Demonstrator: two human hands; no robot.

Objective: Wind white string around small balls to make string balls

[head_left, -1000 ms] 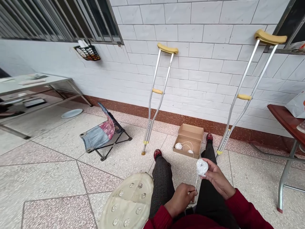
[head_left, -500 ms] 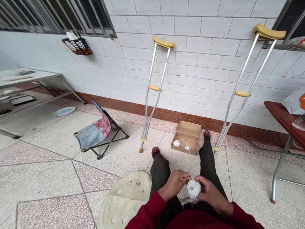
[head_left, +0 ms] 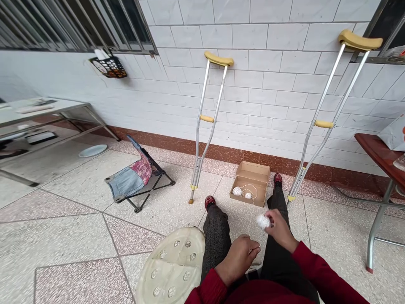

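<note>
In the frame's lower part, right of centre, I see the right hand (head_left: 278,230) pinching a roundish, fibrous white yarn ball (head_left: 262,221); the left hand (head_left: 238,258) presses thumb and forefinger together, on what I cannot tell.

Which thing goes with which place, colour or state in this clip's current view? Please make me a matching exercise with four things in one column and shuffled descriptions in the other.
Things
1. Right hand
2. Cardboard box
3. Folding chair
4. Black basket

Descriptions
A. Blue and flowered pink
B. Hanging by the lower edge of a barred window
C. Holding a white yarn ball
D. On the floor, lid raised, with two smaller-looking white balls inside

Right pairs: 1-C, 2-D, 3-A, 4-B
</note>
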